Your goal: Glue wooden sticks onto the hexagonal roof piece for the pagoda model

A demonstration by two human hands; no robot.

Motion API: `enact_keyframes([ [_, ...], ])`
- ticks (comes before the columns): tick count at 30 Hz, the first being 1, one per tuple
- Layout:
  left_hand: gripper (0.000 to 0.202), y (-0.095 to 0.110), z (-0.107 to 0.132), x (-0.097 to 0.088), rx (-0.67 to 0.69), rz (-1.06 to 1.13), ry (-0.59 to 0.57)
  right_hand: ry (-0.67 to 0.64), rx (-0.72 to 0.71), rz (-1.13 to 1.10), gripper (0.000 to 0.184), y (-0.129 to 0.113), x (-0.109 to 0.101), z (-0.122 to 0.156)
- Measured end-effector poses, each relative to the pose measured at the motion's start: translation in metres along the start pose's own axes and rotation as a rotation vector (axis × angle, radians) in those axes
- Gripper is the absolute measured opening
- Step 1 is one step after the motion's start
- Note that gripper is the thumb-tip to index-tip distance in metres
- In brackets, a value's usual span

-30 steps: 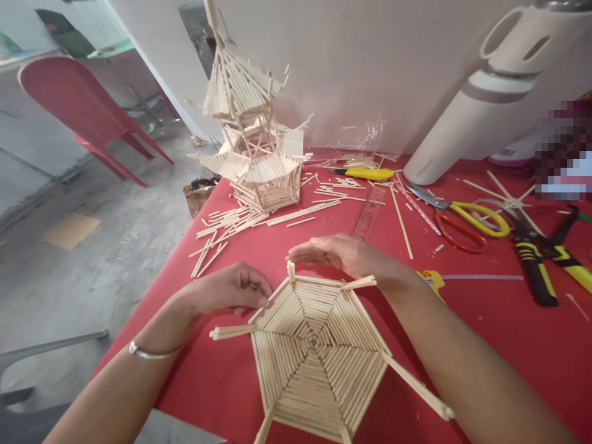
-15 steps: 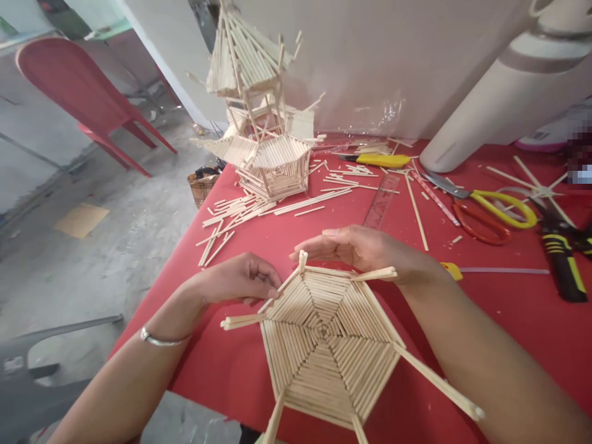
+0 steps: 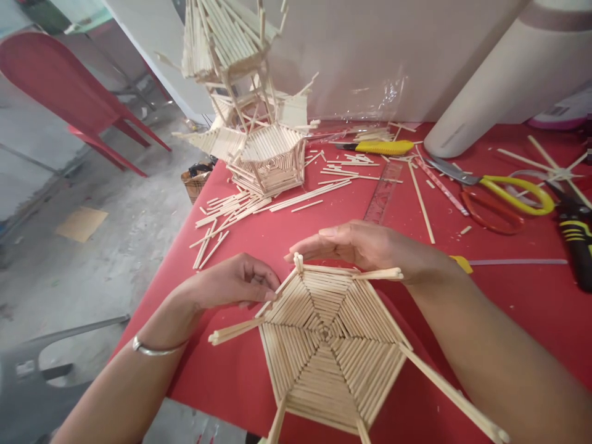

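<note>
A many-sided web-like panel of thin wooden sticks point(image 3: 324, 370) lies in front of me, with bundled sticks jutting out from its corners. Fingers curled, my left hand point(image 3: 238, 282) pinches the panel's upper left edge; a silver bangle circles that wrist. My right hand point(image 3: 356, 243) is held behind the far edge, its fingers stretched out and together, pointing left. Whether its palm touches the panel I cannot tell, since the edge and a stick bundle partly cover it.
A tiered stick tower point(image 3: 268, 148) stands at the back left among loose sticks point(image 3: 222, 216). A yellow cutter point(image 3: 383, 147), a clear ruler point(image 3: 383, 191), scissors point(image 3: 513, 191) and pliers point(image 3: 576, 240) lie to the right on the red tabletop point(image 3: 277, 234). Behind them leans a thick pale tube point(image 3: 490, 80).
The camera view has shifted slightly closer, so the tower and tools sit farther out toward the sides. Both hands keep nearly the same pose around the panel.
</note>
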State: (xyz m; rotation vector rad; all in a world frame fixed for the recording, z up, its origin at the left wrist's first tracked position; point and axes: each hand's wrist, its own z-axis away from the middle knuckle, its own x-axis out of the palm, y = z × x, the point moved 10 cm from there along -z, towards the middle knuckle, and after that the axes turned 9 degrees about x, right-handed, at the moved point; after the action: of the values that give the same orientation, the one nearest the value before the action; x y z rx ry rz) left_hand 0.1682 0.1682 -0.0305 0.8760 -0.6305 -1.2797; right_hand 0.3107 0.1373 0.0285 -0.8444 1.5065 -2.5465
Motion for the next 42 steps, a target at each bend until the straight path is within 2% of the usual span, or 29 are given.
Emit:
enact_keyframes([
  [12,0.031,0.003,-0.001,0.001,0.003,0.013,0.007,0.001,-0.029,0.035,0.036,-0.003,-0.001,0.0],
  [17,0.03,0.001,-0.001,0.001,0.02,0.025,0.008,-0.036,-0.031,0.061,0.037,-0.002,0.001,-0.002],
  [24,0.021,0.003,0.0,0.004,0.116,0.081,0.015,-0.008,0.024,0.109,0.041,0.003,0.001,0.0],
  [31,0.021,0.005,0.002,0.005,0.189,0.123,0.055,0.041,-0.04,0.194,0.041,-0.004,0.004,0.005],
  [37,0.019,0.008,0.002,0.005,0.203,0.107,0.064,0.019,-0.073,0.194,0.042,-0.011,0.015,0.009],
  [42,0.015,0.007,0.002,0.004,0.159,0.08,0.087,0.007,-0.086,0.211,0.044,-0.009,0.013,0.007],
])
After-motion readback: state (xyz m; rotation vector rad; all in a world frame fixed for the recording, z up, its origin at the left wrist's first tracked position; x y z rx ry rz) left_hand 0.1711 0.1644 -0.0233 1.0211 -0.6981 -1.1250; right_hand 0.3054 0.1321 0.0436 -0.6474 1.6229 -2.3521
